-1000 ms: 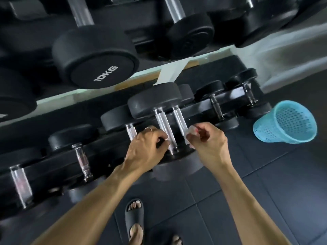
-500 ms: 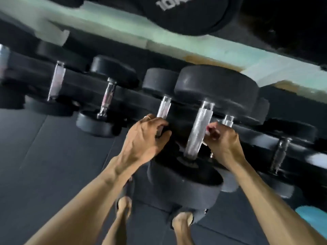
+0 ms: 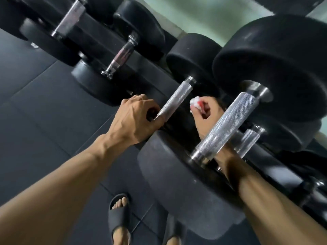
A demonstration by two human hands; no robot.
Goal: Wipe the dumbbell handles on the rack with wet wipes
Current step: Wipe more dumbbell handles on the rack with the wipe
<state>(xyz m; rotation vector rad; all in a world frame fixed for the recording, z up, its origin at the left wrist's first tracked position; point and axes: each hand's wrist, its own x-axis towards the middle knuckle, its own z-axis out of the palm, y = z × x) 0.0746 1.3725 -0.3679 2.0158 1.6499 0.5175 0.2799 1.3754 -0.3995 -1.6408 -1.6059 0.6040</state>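
Slippers first: nearest my camera, a dark grey rubber slide sandal covers one foot on the black rubber-tiled floor, with the other foot just showing at the bottom edge. Two bare forearms reach up from the lower corners toward the black steel dumbbell rack.

Between them sits the big black rubber-headed dumbbell, its knurled chrome handle slanting up to the right and crossing in front of my right wrist.

My left hand, a thin ring on one finger, is clenched around the lower end of the neighbouring knurled chrome handle, fingers curled under the bar. My right hand sits between the two handles, its fingers pinching a crumpled white wet wipe with a red mark on it. The wipe is held just beside the left-gripped handle; whether it touches the metal I cannot tell.

Behind the right forearm, a smaller smooth chrome handle shows, partly hidden.

Farther left along the rack lie a small black dumbbell with a contoured chrome grip and, beyond it, another black dumbbell with a straight chrome bar, blurred. A pale green wall closes the background.
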